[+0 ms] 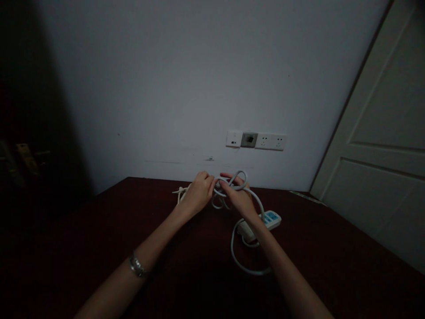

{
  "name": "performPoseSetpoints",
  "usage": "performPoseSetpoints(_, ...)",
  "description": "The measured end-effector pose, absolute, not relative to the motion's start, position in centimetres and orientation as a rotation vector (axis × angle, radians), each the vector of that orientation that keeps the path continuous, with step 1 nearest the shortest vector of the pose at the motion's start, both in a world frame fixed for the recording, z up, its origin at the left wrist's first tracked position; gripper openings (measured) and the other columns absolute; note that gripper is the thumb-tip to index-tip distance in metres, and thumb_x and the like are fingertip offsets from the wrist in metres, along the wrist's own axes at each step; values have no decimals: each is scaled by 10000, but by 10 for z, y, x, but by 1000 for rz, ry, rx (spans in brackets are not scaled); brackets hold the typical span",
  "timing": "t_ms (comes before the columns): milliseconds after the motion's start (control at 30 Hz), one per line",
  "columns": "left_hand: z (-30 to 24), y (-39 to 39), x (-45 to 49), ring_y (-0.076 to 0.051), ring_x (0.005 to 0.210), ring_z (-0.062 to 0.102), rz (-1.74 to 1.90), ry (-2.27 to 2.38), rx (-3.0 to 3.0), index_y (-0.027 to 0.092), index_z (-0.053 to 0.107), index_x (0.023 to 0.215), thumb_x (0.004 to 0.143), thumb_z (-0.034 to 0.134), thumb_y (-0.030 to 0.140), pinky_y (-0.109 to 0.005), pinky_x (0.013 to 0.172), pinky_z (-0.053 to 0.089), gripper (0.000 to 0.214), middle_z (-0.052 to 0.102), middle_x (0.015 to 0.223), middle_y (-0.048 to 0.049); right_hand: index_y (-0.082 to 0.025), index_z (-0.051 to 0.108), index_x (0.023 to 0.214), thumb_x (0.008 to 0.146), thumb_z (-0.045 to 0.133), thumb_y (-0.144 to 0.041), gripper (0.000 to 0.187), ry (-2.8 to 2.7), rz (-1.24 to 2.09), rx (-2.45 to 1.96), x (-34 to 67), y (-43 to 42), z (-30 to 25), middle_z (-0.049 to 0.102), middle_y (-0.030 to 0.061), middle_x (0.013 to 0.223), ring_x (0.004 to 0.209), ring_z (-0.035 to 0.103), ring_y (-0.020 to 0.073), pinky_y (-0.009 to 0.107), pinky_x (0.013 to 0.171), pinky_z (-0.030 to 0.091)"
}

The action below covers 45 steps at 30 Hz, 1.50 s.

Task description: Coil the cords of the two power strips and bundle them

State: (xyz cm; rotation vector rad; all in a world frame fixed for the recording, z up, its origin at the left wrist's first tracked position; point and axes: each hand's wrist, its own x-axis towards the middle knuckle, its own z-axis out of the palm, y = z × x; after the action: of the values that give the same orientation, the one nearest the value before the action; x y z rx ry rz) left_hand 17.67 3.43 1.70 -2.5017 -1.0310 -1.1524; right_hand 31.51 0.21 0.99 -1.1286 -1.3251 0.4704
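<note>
Looped white cable (241,173) is bunched between my two hands over the far part of the dark red table. My left hand (201,188) has its fingers closed in a pinch on the cable. My right hand (239,195) is closed around loops of the same cable, thumb toward the left hand. A white power strip (274,219) with blue around its sockets lies by my right forearm, partly hidden by it. One cable loop hangs down to the table near the strip. Behind my left wrist lies a cream-coloured cord (181,191), mostly covered.
The dark red table (159,274) meets a pale wall (166,88) at the back. Several wall sockets (270,141) sit just above its edge. A white panelled door (381,146) stands at the right. Door handles (28,157) show in the dark at left.
</note>
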Motion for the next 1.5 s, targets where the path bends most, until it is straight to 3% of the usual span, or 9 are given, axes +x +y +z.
performPoseSetpoints(300,2,36,183,-214,839,508,-1002,-1090,-2435,112,521,856,873,340,92,-353,763,437,183,532,845,-102,-198,649,924,738,556,-353,260,-1410,350,-1077,309,11,-4,667,52,875,783,622,184,295,690,493)
performPoseSetpoints(567,-2,48,185,-166,699,513,-1309,-1265,-2590,159,498,728,872,376,139,-292,682,397,190,544,728,-47,-146,659,935,698,603,-392,346,-1337,421,-1108,309,13,-5,678,64,779,729,635,189,293,664,489)
performPoseSetpoints(800,-7,64,181,-114,591,396,-1641,-1258,-2835,161,463,617,843,423,253,-233,579,295,247,429,574,36,-148,655,959,729,559,-427,374,-1317,303,-1189,309,10,-5,674,58,753,669,618,171,263,602,472)
performPoseSetpoints(1000,-13,71,181,-96,547,347,-1897,-1130,-3023,162,443,589,801,466,341,-213,531,279,279,372,538,55,-159,641,958,722,548,-424,367,-1244,471,-1124,313,10,-3,643,19,674,570,587,136,214,468,450)
performPoseSetpoints(1133,-11,67,181,-86,489,358,-2039,-1149,-3102,153,494,602,780,513,383,-208,493,276,291,440,504,44,-139,638,949,695,576,-451,407,-1182,540,-1075,316,14,-5,652,34,707,556,581,136,229,461,470)
performPoseSetpoints(1267,-3,60,180,-80,435,372,-1945,-1296,-3155,147,536,618,780,525,392,-206,463,266,293,485,471,28,-140,637,957,685,590,-466,427,-1158,557,-1054,318,17,-9,666,50,765,562,586,137,226,452,467)
performPoseSetpoints(1367,2,58,178,-83,430,365,-1796,-1356,-3182,148,519,572,783,510,388,-209,452,244,320,450,444,33,-160,632,954,692,584,-473,410,-1157,532,-1047,317,17,-11,665,42,780,575,590,138,220,454,461)
performPoseSetpoints(1500,3,58,179,-80,463,327,-1869,-1278,-3193,151,504,578,770,512,383,-213,461,221,302,393,472,50,-171,626,958,708,577,-447,376,-1185,498,-1036,318,16,-11,657,25,756,561,573,128,217,472,442)
